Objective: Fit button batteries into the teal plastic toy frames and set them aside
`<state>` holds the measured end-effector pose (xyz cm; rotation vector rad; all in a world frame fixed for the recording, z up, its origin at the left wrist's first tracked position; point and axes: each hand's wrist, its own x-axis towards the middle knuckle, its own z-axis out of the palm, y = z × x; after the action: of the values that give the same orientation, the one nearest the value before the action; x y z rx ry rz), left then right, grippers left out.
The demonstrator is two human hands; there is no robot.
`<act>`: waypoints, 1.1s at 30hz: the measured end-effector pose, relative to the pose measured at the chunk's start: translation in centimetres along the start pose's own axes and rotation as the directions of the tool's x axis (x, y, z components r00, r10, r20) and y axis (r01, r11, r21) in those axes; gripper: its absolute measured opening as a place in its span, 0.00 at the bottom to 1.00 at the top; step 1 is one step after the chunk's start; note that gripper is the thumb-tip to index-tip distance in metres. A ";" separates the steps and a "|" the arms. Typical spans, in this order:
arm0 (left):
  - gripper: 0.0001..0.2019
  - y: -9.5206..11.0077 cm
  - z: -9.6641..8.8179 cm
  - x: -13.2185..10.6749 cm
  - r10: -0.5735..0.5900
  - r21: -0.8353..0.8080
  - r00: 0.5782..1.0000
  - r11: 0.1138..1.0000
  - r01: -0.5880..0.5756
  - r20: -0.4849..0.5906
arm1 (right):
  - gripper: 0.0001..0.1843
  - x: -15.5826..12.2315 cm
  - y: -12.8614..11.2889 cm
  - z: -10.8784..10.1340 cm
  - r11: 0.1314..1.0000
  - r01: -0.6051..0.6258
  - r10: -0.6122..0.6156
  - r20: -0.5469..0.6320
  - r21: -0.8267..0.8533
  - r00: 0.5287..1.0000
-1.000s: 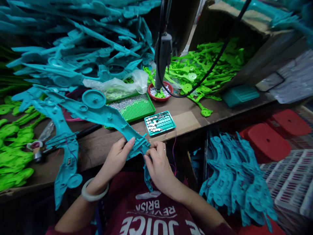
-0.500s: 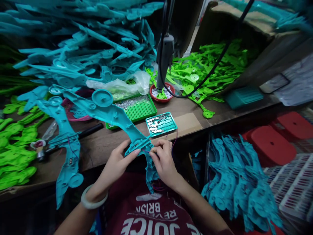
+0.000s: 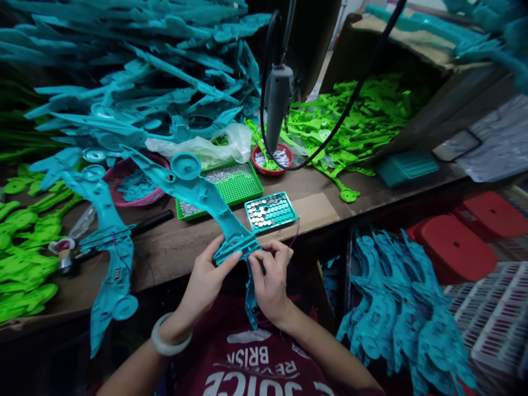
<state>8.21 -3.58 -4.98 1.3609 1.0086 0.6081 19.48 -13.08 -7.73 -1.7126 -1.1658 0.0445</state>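
Observation:
A long teal plastic toy part [image 3: 202, 195] with a round hub slants from the upper left down to the bench's front edge. My left hand [image 3: 206, 283] grips its lower end, thumb on top; a pale bangle sits on that wrist. My right hand [image 3: 270, 278] is closed in a pinch at the same end, where a thin wire runs off to the right. Just beyond the hands lies a small teal tray [image 3: 270, 210] with round silver pieces in it.
A green tray [image 3: 231, 187] of small metal bits, a red bowl [image 3: 270, 159] and a hanging electric screwdriver [image 3: 277, 104] stand behind. Teal parts are heaped at the back left [image 3: 136, 82] and lower right [image 3: 404, 313], green ones [image 3: 358, 115] at the right. A similar teal part [image 3: 109, 247] and red stools [image 3: 454, 247].
The teal part has swung a little more upright and to the right in my hands. My right fingers have shifted along its lower end; the view has drifted slightly.

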 end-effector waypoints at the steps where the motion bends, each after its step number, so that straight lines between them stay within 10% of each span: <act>1: 0.26 0.0 0.1 0.0 0.002 0.013 1.000 1.000 -0.002 -0.003 | 0.07 0.0 0.0 0.0 1.000 -0.004 0.004 -0.004 -0.002 1.000; 9: 0.26 -0.6 0.8 0.2 0.016 -0.032 0.999 0.999 -0.017 -0.038 | 0.05 0.7 0.8 -0.4 0.980 0.130 -0.132 -0.008 -0.148 0.991; 21: 0.21 -0.1 1.7 0.2 0.143 0.147 0.985 0.981 -0.127 -0.102 | 0.05 3.0 -0.4 -0.5 1.000 -0.007 0.006 0.007 0.017 1.000; 28: 0.17 0.1 1.7 -0.1 0.275 0.310 0.958 0.921 -0.238 -0.082 | 0.02 7.3 -0.2 -2.2 0.979 -0.058 -0.012 0.339 0.196 0.941; 33: 0.15 0.1 1.8 0.0 0.269 0.278 0.962 0.929 -0.246 -0.049 | 0.02 7.7 1.3 -1.3 0.924 0.025 -0.114 0.213 0.380 0.970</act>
<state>9.77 -4.43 -5.09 1.7399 1.0163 0.7504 25.10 -8.53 -4.50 -1.3481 -1.2934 0.4094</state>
